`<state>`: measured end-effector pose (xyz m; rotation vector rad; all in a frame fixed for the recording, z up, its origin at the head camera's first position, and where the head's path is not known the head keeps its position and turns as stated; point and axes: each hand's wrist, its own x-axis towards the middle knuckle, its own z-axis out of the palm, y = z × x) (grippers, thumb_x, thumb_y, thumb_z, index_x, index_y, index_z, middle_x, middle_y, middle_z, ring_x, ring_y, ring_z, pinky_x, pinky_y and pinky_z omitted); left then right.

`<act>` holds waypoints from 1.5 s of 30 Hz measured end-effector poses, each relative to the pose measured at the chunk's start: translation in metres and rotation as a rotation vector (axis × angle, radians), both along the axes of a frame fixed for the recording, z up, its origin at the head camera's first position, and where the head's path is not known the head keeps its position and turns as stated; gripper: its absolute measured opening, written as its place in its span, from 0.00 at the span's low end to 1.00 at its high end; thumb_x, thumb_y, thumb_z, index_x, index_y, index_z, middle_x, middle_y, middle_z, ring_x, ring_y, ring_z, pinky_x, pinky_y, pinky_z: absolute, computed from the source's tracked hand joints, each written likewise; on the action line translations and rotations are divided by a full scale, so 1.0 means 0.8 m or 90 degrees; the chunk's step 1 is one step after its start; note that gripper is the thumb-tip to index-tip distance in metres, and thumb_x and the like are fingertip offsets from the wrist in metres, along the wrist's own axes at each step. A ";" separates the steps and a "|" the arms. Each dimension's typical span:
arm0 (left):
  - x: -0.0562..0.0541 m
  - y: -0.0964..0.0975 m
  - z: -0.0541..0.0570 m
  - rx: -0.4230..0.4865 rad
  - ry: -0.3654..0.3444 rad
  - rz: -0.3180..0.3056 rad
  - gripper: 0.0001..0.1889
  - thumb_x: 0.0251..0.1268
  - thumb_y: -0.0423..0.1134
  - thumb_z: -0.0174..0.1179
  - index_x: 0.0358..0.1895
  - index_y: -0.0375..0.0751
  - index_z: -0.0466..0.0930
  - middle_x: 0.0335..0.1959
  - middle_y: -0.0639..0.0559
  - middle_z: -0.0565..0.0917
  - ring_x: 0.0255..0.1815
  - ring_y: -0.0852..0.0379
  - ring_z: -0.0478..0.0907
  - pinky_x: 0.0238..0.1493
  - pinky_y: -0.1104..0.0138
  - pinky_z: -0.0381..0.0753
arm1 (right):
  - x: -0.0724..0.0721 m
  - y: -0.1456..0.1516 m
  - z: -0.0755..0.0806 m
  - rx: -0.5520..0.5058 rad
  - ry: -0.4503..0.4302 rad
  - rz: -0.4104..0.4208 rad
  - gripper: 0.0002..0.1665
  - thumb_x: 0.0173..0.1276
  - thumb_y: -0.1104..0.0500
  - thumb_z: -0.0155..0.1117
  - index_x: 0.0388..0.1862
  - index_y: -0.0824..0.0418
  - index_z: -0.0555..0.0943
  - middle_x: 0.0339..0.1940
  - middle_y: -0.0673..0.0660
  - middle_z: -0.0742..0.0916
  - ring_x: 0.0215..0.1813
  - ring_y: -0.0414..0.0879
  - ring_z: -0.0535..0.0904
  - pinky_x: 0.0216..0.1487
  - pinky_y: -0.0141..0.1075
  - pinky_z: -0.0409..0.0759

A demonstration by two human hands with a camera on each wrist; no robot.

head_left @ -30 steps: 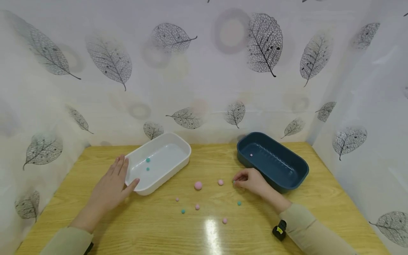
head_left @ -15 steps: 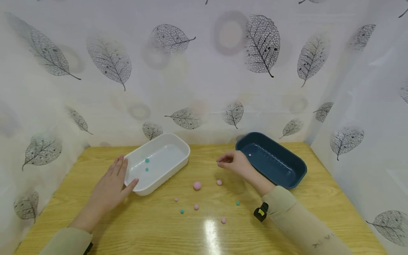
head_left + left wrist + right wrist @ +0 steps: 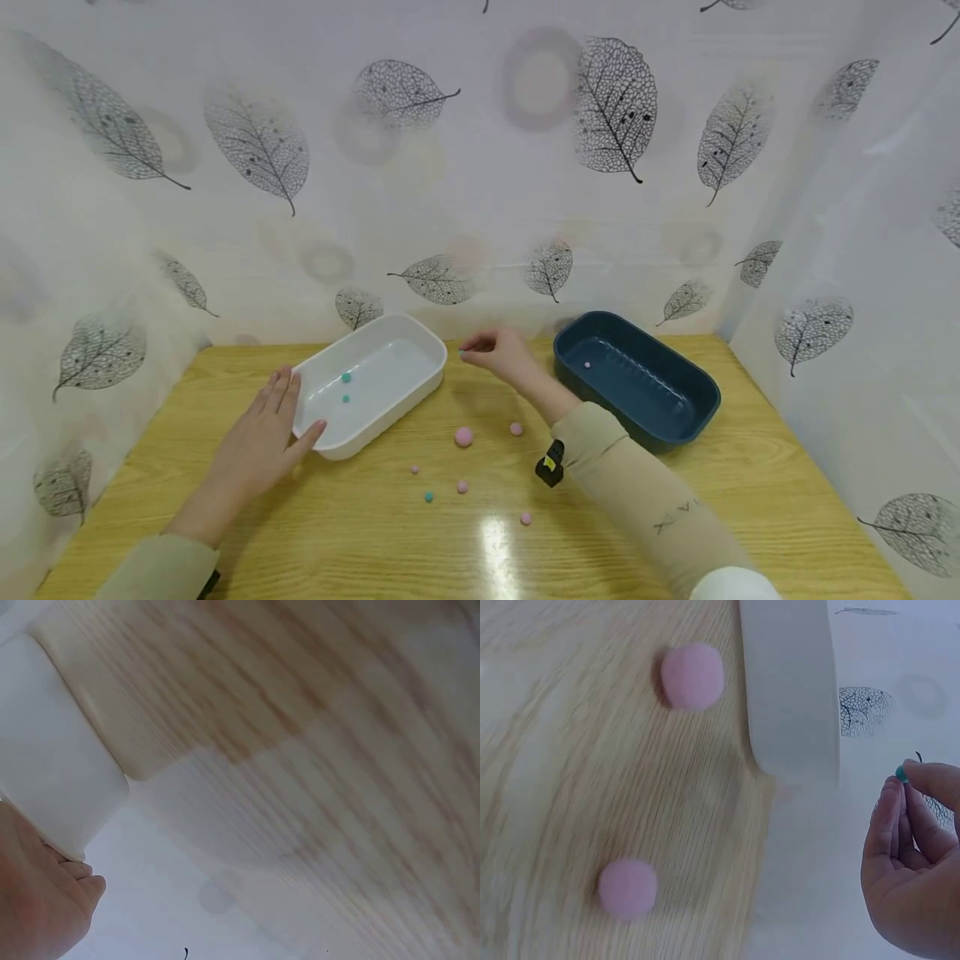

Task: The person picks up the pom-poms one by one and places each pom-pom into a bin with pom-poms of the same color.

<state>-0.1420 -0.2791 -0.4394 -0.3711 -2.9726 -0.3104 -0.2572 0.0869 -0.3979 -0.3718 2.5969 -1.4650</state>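
My right hand (image 3: 504, 357) pinches a small teal ball (image 3: 901, 774) between thumb and fingertips. It hovers above the table just right of the far end of the white tray (image 3: 397, 367). My left hand (image 3: 258, 446) rests against that tray's left end, fingers straight along the rim and thumb at the near corner. Inside the white tray lie two teal balls, one of them a bit larger (image 3: 346, 377). Loose on the table are a big pink ball (image 3: 464, 437), a smaller pink ball (image 3: 516, 429), several other little pink ones and a teal ball (image 3: 429, 497).
A dark blue tray (image 3: 652, 383) stands at the right with one tiny pink ball (image 3: 587, 365) in it. The right forearm passes in front of its near left side. Behind the wooden table (image 3: 360, 533) hangs a leaf-patterned curtain (image 3: 480, 183).
My right hand has lifted the teal ball from the table beside the dark blue tray and carried it left and away. My left hand stays put. Another teal ball is now hidden by the right arm.
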 end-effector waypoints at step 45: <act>0.000 0.000 0.001 -0.002 -0.009 0.002 0.49 0.80 0.60 0.54 0.82 0.19 0.49 0.84 0.22 0.52 0.85 0.26 0.52 0.83 0.38 0.57 | -0.030 -0.112 0.021 -0.139 -0.088 0.000 0.13 0.75 0.63 0.71 0.54 0.67 0.89 0.54 0.65 0.91 0.52 0.57 0.89 0.64 0.50 0.87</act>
